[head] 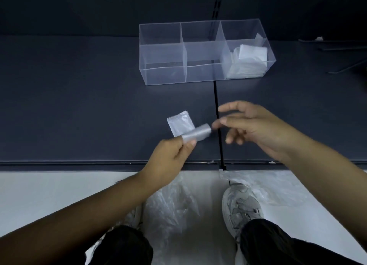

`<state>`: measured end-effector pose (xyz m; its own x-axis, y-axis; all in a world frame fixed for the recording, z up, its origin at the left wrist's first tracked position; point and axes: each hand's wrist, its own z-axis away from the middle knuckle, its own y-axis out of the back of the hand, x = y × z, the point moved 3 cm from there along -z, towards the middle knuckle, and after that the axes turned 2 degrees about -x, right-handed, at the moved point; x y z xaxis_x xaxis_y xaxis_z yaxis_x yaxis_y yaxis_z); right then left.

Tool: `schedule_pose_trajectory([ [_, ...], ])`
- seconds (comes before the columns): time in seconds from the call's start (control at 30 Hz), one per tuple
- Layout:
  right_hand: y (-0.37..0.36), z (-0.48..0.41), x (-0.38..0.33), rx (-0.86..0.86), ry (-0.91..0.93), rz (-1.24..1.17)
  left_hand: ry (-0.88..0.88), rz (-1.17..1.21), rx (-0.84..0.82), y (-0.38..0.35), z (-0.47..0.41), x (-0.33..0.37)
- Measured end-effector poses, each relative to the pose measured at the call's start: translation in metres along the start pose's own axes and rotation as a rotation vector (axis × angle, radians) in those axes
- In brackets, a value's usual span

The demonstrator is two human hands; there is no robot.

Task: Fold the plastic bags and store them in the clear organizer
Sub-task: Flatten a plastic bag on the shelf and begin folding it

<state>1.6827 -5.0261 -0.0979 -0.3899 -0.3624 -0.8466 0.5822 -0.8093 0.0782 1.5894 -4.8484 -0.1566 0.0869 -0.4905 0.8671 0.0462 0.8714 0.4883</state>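
The left hand (170,153) holds a small folded plastic bag (190,132) above the dark table (79,105), near the table's front edge. Its thumb and fingers (189,145) pinch the near end of the bag. One part of the bag is bent over into a short loop that points to the right, and the other, flat part stands up behind it.

The right hand (256,129) is just beside the looped end, with its fingers spread and loosely bent, holding nothing. Whether a fingertip touches the plastic I cannot tell.

Farther back on the table stands the clear organizer (164,52), which has three compartments in a row. The right compartment contains a stack of folded bags (248,60); one of them leans against the back wall. A thin black rail (218,141) runs across the table from under the organizer to the front edge.

Below the table edge, on the pale floor (49,189), loose plastic bags (170,205) lie unfolded around the person's grey shoe (242,205).
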Motion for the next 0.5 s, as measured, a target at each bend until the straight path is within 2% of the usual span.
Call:
schedule_pose_trajectory([
  [0.07,-0.002,-0.007,0.003,0.002,0.091,0.123,0.159,0.229,0.000,0.006,-0.006,-0.007],
  [0.2,-0.029,-0.023,0.025,-0.123,0.103,0.124,0.278,0.538,-0.013,0.011,-0.012,-0.008],
  [0.33,-0.039,-0.035,0.030,-0.070,0.180,0.080,0.312,0.545,-0.042,0.013,-0.013,-0.008],
  [0.5,-0.039,-0.040,0.033,0.036,0.202,0.233,0.364,0.562,0.003,0.012,-0.015,-0.005],
])
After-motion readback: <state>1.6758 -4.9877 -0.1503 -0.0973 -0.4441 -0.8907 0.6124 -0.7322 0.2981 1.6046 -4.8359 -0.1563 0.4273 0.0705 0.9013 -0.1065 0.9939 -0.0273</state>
